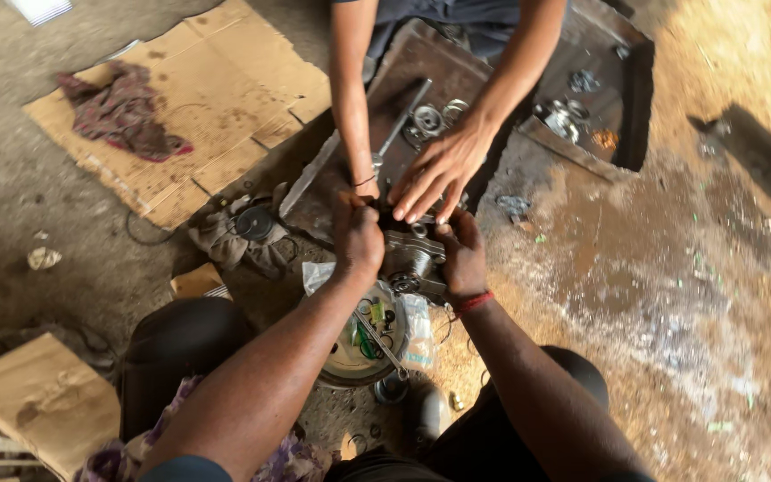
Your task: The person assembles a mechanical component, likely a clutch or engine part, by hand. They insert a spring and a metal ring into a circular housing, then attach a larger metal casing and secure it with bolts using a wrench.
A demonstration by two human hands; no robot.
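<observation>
Two hands, left hand (pixel 356 237) and right hand (pixel 462 259), fingers clamped on greasy metal part (pixel 410 254), its shape mostly hidden

We see a flattened tan cardboard box (pixel 194 107) on the floor, upper left. Another brown cardboard pc (pixel 42 397) lies bottom left. Clear plastic bag (pixel 417 326) sits centre, crumpled. No labels, signs or screens.
</observation>
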